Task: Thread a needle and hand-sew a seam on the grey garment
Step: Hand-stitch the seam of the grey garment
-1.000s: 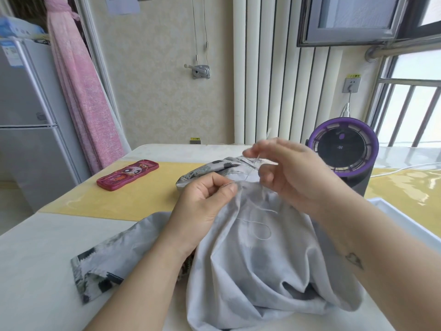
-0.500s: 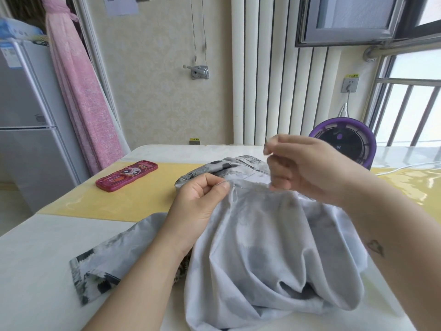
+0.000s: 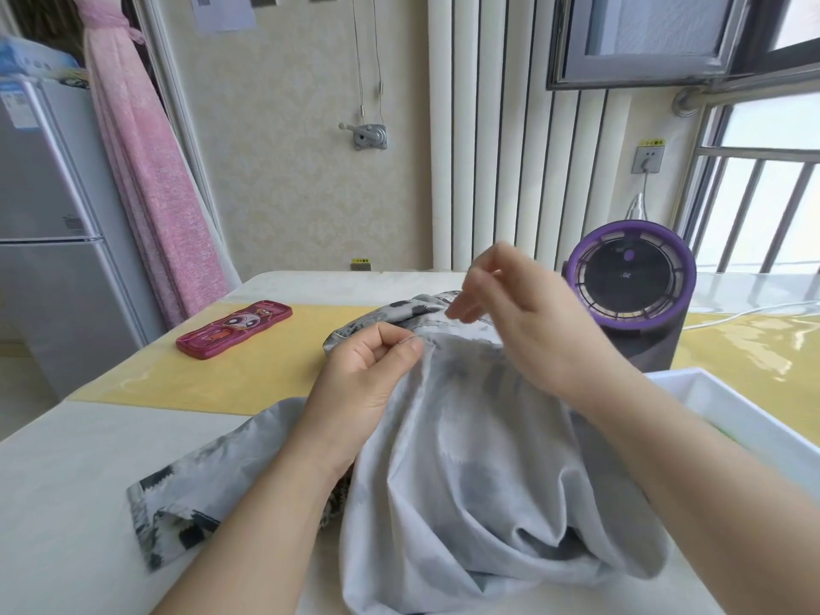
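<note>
The grey garment [image 3: 466, 459] lies bunched on the table in front of me, with a patterned edge at its far side and at the left. My left hand [image 3: 372, 370] pinches a fold of the cloth between thumb and forefinger near the seam. Just above the garment's far edge, my right hand [image 3: 523, 321] is raised and motion-blurred. Its thumb and forefinger are pinched together and its other fingers are spread. The needle and thread are too thin and blurred to make out.
A red cartoon pencil case [image 3: 234, 329] lies on the yellow mat [image 3: 248, 370] to the left. A purple round fan [image 3: 630, 281] stands behind my right hand, its white cable trailing right. A white tray [image 3: 727, 415] sits at the right edge. A fridge [image 3: 44, 237] stands far left.
My right hand has lifted up and away from the seam with the needle. The loose thread loop seen on the cloth a second ago is gone. My left hand has kept its pinch.
</note>
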Motion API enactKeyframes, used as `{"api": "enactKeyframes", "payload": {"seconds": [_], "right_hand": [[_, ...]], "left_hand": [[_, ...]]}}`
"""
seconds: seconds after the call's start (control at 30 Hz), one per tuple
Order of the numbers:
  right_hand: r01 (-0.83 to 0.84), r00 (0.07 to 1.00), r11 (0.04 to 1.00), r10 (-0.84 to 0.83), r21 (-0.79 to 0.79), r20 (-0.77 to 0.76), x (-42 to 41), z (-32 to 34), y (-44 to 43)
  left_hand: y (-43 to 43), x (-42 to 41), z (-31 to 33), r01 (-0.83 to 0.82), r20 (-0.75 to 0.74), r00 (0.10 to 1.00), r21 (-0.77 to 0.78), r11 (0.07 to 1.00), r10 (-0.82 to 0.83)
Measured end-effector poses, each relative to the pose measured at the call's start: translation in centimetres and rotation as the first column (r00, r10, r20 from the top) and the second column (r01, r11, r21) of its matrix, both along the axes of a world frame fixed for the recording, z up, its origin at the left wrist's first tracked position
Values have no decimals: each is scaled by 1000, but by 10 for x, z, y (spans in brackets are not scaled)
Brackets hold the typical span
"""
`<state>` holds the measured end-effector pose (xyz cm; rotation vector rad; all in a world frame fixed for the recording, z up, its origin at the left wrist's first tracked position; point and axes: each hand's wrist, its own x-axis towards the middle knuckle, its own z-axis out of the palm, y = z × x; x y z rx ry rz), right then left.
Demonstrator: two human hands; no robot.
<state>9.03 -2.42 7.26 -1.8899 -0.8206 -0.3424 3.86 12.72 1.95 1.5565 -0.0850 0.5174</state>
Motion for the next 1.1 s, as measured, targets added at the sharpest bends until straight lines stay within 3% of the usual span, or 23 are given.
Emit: {"api": "enactKeyframes", "payload": {"seconds": [0.1,0.17,0.3,0.47,0.6,0.77,1.1], "right_hand": [[111,981,957,-62,-268,183,-4,-15,9],[175,966,923,-94,-343,241,-3,-20,11],[123,974,899,-29,-419,224,5,-16,3],[92,983,830,12,-551,182,8,-10,-6],[51,990,805,37,-591,137,11,-8,-11],[92,977,766,54,-636,206,15,-4,-14],[44,964,784,130,-619,234,15,0,-16]], "left_hand": [[1,-2,1,29,12,1000,-12,1000,-29],[4,-3,2,54,10,999,23,998,-54],[11,-2,2,58,-22,998,226,972,-54],[7,-3,1,104,-53,994,256,961,-93],[10,-3,1,83,-35,996,279,957,-76],[9,-3,1,73,-27,997,270,960,-69],[9,-2,1,110,-66,993,208,972,-99]]}}
